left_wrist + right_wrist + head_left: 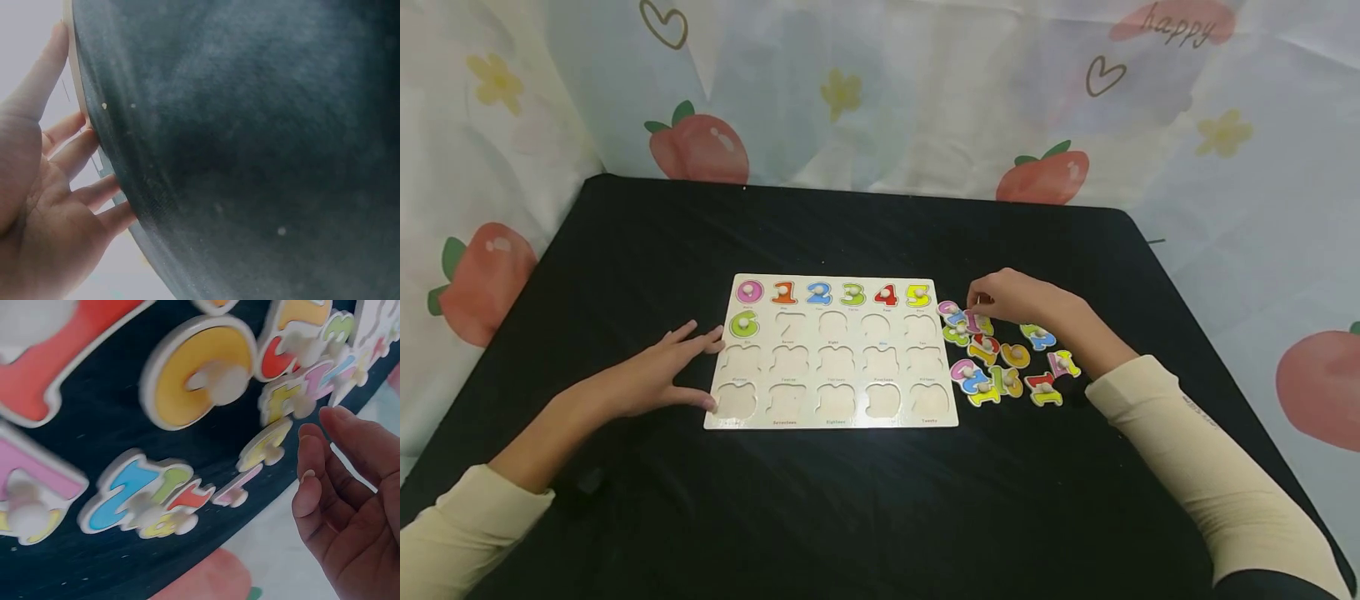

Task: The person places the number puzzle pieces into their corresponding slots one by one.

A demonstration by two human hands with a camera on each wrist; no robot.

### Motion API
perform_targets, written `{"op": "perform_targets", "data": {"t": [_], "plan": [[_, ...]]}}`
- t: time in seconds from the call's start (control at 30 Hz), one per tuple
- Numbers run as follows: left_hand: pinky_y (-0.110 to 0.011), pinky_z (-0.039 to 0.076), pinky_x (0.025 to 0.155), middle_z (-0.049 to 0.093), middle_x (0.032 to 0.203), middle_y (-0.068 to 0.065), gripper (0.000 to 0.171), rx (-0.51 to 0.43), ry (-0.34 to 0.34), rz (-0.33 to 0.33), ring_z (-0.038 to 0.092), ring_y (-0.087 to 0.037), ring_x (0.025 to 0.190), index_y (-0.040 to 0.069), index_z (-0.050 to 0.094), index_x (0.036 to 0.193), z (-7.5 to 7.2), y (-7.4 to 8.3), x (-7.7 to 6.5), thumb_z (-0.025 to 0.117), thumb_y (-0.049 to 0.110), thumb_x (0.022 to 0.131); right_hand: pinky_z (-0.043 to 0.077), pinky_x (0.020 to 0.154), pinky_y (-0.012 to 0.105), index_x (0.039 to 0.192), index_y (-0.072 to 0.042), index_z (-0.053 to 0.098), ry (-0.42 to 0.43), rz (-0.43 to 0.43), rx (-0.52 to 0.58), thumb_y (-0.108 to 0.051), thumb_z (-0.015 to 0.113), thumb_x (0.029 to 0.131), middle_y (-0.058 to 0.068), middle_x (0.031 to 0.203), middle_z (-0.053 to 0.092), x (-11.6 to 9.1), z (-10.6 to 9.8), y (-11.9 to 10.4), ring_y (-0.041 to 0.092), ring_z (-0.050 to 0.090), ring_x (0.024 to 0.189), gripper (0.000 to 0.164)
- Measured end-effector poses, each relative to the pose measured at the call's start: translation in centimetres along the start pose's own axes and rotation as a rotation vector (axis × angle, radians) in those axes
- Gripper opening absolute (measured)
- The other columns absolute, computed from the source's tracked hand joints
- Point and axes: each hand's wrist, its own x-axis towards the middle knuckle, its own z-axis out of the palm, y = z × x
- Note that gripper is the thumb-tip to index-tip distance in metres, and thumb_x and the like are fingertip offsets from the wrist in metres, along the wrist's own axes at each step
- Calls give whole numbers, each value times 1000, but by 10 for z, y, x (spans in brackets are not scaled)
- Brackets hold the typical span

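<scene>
A pale wooden number puzzle board (pixel 820 387) lies flat on the black tablecloth. Its top row is filled with coloured knobbed number pieces, and a green number 6 piece (pixel 744 325) sits at the left of the second row. My left hand (pixel 658 371) spreads along the board's left edge, thumb and fingertips touching it; the left wrist view shows the same straight fingers. Over the upper part of a heap of loose number pieces (pixel 983 348) is my right hand (pixel 1018 297). In the right wrist view its fingers (pixel 309 462) bend loosely beside the pieces, with nothing visible between them and the thumb.
Loose pieces overlap just right of the board, among them an orange piece (pixel 219 375) with a white knob and a red-and-yellow piece (pixel 1043 389). Behind the black table (pixel 850 225) hangs a pale curtain (pixel 925 100) printed with fruit, flowers and hearts.
</scene>
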Motion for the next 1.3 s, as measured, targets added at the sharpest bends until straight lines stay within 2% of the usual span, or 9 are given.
{"op": "perform_targets", "data": {"t": [0.3, 0.47, 0.63, 0.8, 1.03, 1.3], "plan": [[-71, 19, 97, 22, 151, -20, 95, -2, -8, -11, 4, -45, 138, 6, 38, 141, -2, 2, -2, 74, 56, 69, 47, 63, 31, 98, -1, 65, 21, 42, 12, -6, 58, 93, 5, 81, 59, -8, 1, 18, 17, 52, 67, 10], [-70, 17, 98, 23, 151, -20, 95, -10, -9, -7, 4, -45, 138, 5, 37, 141, -2, -1, -3, 75, 55, 69, 49, 65, 33, 102, 1, 62, -3, 121, 52, -5, 55, 94, 9, 89, 61, -17, -3, 26, 18, 55, 69, 12], [-70, 17, 98, 23, 151, -21, 95, -11, -5, 8, 4, -45, 138, 4, 37, 141, -1, -1, -2, 74, 55, 69, 45, 62, 34, 100, 2, 62, -25, 186, 26, -4, 56, 92, 8, 84, 60, -30, -6, 33, 19, 52, 69, 12], [-70, 18, 97, 22, 152, -20, 94, -1, -8, -4, 3, -45, 138, 5, 37, 141, -1, 1, -1, 75, 53, 70, 41, 61, 34, 94, 1, 60, -33, 222, 19, -5, 56, 91, 6, 78, 53, -40, -4, 41, 20, 49, 68, 8], [-72, 18, 96, 22, 151, -20, 93, -5, 2, -15, 3, -45, 138, 5, 36, 141, -3, 3, -4, 75, 52, 71, 45, 62, 36, 99, 4, 62, 86, 207, 9, -5, 55, 91, 8, 82, 58, -33, -2, 47, 21, 51, 67, 13], [-71, 18, 97, 23, 151, -19, 93, 2, 3, 7, 5, -46, 138, 5, 38, 140, -1, 2, -2, 75, 54, 70, 51, 67, 41, 104, 7, 63, 251, 325, 31, -12, 58, 94, 18, 90, 63, -10, 6, 49, 25, 58, 70, 22]]}}
